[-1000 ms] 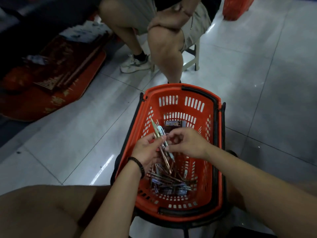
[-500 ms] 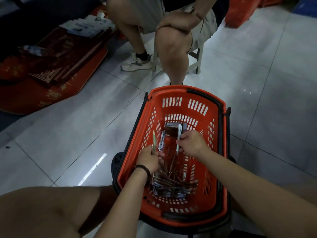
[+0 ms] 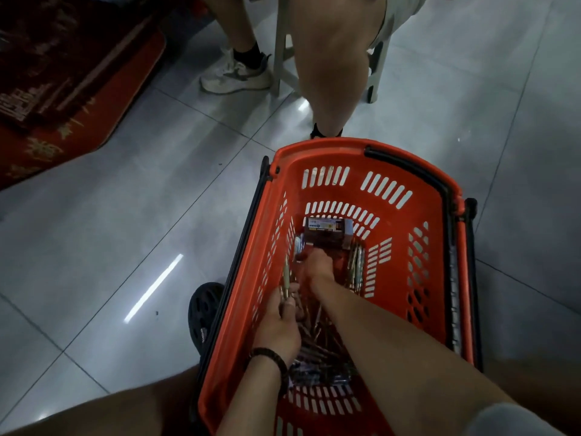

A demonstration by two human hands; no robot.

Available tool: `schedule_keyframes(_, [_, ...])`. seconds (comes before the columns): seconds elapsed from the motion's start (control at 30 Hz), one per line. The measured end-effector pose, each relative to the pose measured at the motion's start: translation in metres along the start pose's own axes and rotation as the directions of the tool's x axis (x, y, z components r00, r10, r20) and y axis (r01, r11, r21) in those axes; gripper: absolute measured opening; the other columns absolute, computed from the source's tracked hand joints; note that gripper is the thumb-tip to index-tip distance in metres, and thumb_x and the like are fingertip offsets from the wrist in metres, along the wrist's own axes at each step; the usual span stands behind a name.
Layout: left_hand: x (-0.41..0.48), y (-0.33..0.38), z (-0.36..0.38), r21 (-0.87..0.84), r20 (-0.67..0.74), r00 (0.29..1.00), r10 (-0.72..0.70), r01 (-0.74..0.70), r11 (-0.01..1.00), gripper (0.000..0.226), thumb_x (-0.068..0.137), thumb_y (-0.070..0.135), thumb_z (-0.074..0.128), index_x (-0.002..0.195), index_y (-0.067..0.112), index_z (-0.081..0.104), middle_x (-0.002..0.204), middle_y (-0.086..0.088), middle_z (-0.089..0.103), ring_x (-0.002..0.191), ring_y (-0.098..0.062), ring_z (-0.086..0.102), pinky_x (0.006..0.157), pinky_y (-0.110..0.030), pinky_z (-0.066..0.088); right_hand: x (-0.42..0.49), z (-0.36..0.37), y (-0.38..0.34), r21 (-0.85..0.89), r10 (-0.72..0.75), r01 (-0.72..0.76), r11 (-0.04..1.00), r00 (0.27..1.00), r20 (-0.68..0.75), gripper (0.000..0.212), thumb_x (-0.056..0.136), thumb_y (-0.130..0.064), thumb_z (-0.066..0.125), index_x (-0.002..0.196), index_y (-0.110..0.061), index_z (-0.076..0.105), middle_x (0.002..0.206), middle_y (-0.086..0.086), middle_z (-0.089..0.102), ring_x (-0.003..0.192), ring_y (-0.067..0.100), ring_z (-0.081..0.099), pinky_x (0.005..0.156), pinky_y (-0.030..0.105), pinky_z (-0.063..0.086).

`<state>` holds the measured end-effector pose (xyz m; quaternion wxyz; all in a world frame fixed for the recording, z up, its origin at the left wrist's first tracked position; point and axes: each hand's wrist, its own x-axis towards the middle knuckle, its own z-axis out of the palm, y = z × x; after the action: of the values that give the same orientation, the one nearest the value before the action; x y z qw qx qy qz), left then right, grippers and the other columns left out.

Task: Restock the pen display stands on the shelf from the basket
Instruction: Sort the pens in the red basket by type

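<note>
Pens (image 3: 317,336) | loose on basket (image 3: 424,212) floor, 6 o'clock end | step: gathering stock | your left grip (image 3: 279,322) holds a pen (image 3: 286,272) upright | right grip (image 3: 316,267) reaches toward 12 o'clock box (image 3: 323,229), closure cannot tell | next, judged: pinch one pen cleanly, pass it left.

The basket (image 3: 440,278) is open above, with room along its right wall, while pens (image 3: 317,338) clutter the bottom. A box (image 3: 325,236) blocks the far end, and a person's leg (image 3: 330,73) stands just beyond the far rim. The floor (image 3: 125,231) to its left lies open.
</note>
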<state>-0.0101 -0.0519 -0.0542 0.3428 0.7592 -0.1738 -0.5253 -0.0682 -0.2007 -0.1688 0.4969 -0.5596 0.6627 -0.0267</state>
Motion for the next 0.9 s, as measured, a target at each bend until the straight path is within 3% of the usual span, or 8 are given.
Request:
schedule_keyframes(0.1, [0.011, -0.003, 0.000, -0.077, -0.008, 0.998, -0.064, 0.063, 0.995, 0.028, 0.109, 0.033, 0.041, 0.123, 0.050, 0.059, 0.103, 0.005, 0.070, 0.100, -0.015, 0.065, 0.099, -0.046, 0.053, 0.010, 0.007, -0.002, 0.123, 0.067, -0.060, 0.991, 0.996, -0.058, 0.007, 0.100, -0.022, 0.069, 0.104, -0.020, 0.075, 0.107, 0.004, 0.076, 0.095, 0.020, 0.070, 0.081, 0.023, 0.047])
schedule_keyframes(0.2, [0.019, -0.005, 0.004, -0.201, -0.008, 0.996, -0.087, 0.084, 0.976, 0.027, 0.109, 0.029, 0.044, 0.117, 0.047, 0.062, 0.078, 0.004, 0.067, 0.073, -0.015, 0.061, 0.078, -0.041, 0.056, 0.014, 0.003, 0.001, 0.260, 0.120, -0.099, 0.960, 0.991, -0.066, 0.010, 0.101, -0.020, 0.070, 0.106, -0.027, 0.074, 0.110, -0.001, 0.075, 0.101, 0.017, 0.068, 0.091, 0.030, 0.053])
schedule_keyframes(0.4, [0.024, 0.002, 0.015, -0.237, 0.080, 0.986, -0.148, 0.163, 0.958, 0.023, 0.109, 0.020, 0.046, 0.115, 0.023, 0.068, 0.067, 0.003, 0.065, 0.051, -0.011, 0.049, 0.048, -0.026, 0.039, -0.025, -0.035, -0.004, 0.290, -0.048, 0.009, 0.957, 0.991, 0.128, 0.018, 0.102, -0.022, 0.066, 0.094, -0.019, 0.081, 0.091, 0.001, 0.080, 0.089, 0.022, 0.075, 0.094, 0.049, 0.062])
schedule_keyframes(0.53, [0.008, 0.009, 0.018, -0.246, 0.207, 0.961, -0.185, 0.234, 0.940, 0.022, 0.108, 0.023, 0.050, 0.118, 0.016, 0.068, 0.088, -0.006, 0.073, 0.066, -0.016, 0.057, 0.065, -0.033, 0.051, -0.085, -0.084, -0.026, 0.368, -0.254, 0.165, 0.915, 0.945, 0.207, 0.016, 0.102, -0.032, 0.070, 0.101, -0.022, 0.082, 0.099, 0.002, 0.081, 0.089, 0.015, 0.076, 0.077, 0.032, 0.062])
schedule_keyframes(0.6, [-0.003, 0.012, 0.023, -0.241, 0.254, 0.956, -0.149, 0.212, 0.947, 0.029, 0.103, 0.030, 0.055, 0.126, 0.018, 0.068, 0.112, -0.009, 0.075, 0.099, -0.023, 0.066, 0.102, -0.048, 0.050, -0.107, -0.105, -0.029, 0.344, -0.305, 0.226, 0.911, 0.932, 0.195, 0.016, 0.098, -0.018, 0.075, 0.114, -0.018, 0.078, 0.101, 0.007, 0.081, 0.082, 0.011, 0.076, 0.068, 0.023, 0.059])
schedule_keyframes(0.67, [-0.011, 0.015, 0.029, -0.281, 0.284, 0.954, -0.096, 0.179, 0.943, 0.034, 0.100, 0.035, 0.057, 0.129, 0.019, 0.067, 0.125, -0.010, 0.072, 0.125, -0.033, 0.061, 0.113, -0.059, 0.041, -0.122, -0.123, -0.028, 0.299, -0.317, 0.258, 0.919, 0.933, 0.170, 0.023, 0.093, -0.011, 0.080, 0.115, -0.017, 0.076, 0.096, 0.008, 0.081, 0.078, 0.013, 0.077, 0.072, 0.024, 0.058])
schedule_keyframes(0.77, [-0.026, 0.023, 0.037, -0.298, 0.265, 0.964, 0.004, 0.078, 0.952, 0.030, 0.108, 0.027, 0.048, 0.128, 0.015, 0.066, 0.117, -0.011, 0.075, 0.120, -0.033, 0.066, 0.108, -0.053, 0.049, -0.141, -0.145, -0.023, 0.173, -0.334, 0.306, 0.936, 0.927, 0.168, 0.016, 0.091, -0.018, 0.084, 0.106, -0.017, 0.079, 0.091, 0.002, 0.081, 0.087, 0.016, 0.078, 0.087, 0.033, 0.061])
schedule_keyframes(0.9, [-0.044, 0.020, 0.046, -0.314, 0.274, 0.961, 0.043, 0.047, 0.948, 0.025, 0.111, 0.022, 0.044, 0.116, 0.014, 0.067, 0.083, -0.003, 0.070, 0.077, -0.022, 0.067, 0.074, -0.041, 0.056, -0.161, -0.192, -0.024, -0.174, -0.441, 0.471, 0.865, 0.878, 0.184, 0.019, 0.103, -0.038, 0.067, 0.118, -0.028, 0.074, 0.100, -0.010, 0.076, 0.082, 0.006, 0.075, 0.075, 0.028, 0.060])
